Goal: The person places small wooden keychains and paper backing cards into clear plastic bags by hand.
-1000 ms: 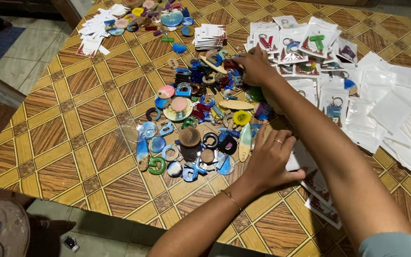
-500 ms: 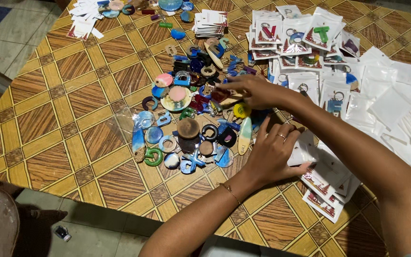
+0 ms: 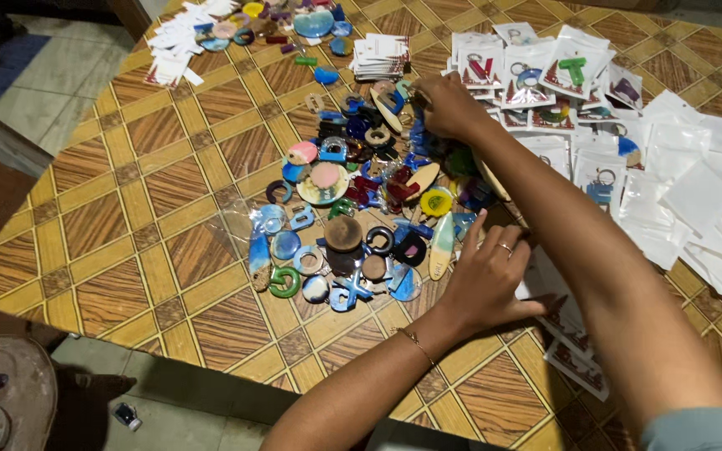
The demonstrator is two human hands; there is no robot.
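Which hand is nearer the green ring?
Left. The left hand rests to the right of the green ring; the right hand is at the pile's far edge.

The counter has a brown-and-yellow parquet pattern; grey tiled floor shows well left of the fingers, pretty dim there.

Bare counter lies open left of the trinket pile; packets crowd the right side.
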